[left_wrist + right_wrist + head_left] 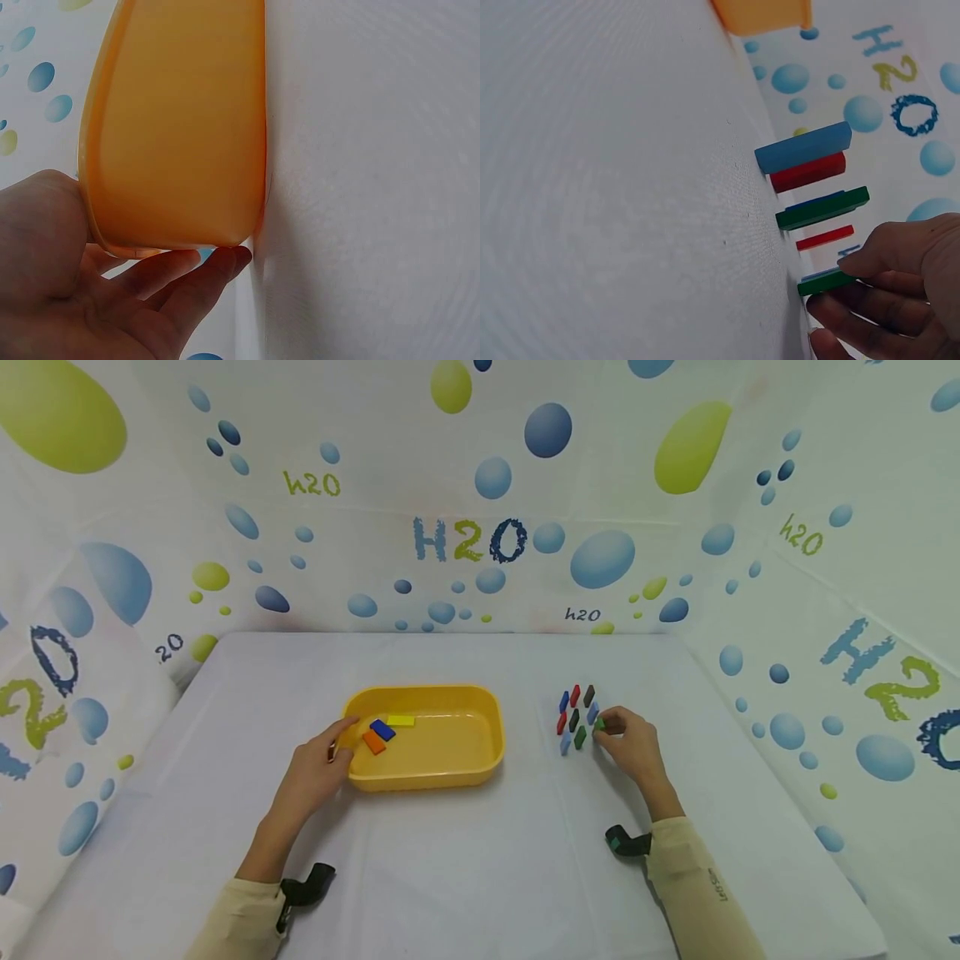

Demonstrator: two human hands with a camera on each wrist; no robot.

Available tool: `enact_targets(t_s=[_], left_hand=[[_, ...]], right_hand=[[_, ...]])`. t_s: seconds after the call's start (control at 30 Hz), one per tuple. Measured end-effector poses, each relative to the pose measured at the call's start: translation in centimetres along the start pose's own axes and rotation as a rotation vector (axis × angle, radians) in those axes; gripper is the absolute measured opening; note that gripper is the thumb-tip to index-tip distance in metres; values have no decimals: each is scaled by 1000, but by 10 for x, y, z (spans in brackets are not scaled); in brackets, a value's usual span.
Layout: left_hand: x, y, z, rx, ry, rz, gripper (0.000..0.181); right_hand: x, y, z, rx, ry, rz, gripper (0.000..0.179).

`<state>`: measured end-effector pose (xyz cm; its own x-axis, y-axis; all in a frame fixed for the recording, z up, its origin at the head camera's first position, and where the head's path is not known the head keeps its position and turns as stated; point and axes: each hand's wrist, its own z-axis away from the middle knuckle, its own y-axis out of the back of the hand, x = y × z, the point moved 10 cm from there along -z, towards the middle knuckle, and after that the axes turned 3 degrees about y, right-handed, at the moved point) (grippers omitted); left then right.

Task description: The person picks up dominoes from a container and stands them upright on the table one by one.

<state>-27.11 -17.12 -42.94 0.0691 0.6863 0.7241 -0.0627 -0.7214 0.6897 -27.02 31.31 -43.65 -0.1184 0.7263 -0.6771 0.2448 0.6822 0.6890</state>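
1. tray [442, 747], yellow, stood on the white table [465, 877], left of the upright blocks and well apart from them.
2. left hand [318, 768] held the tray's left end; the rim passed between the thumb and the loosely bent, partly spread fingers.
3. orange block [373, 742], blue block [382, 729] and yellow block [400, 721] lay inside the tray, toward its left end; the orange block was nearest.
4. right hand [630, 743] pinched a green block [600, 724] between thumb and fingers, the grip narrowed to the block's thickness. whether this block touched the table could not be told.
5. upright blocks [580, 737] stood in slanted rows just left of the right hand. far row, left to right: blue, red, dark. middle row: red, dark, light blue. near row: light blue, green.
6. printed sheet [390, 460] with spots and "h2o" lettering rose beyond the table's far edge.
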Motion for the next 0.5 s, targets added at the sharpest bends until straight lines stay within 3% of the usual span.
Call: enact_targets(t_s=[0.5], left_hand=[[-2, -1, -1, 3, -7, -10, 53]], right_hand=[[0, 0, 2, -33, -48, -2, 27]])
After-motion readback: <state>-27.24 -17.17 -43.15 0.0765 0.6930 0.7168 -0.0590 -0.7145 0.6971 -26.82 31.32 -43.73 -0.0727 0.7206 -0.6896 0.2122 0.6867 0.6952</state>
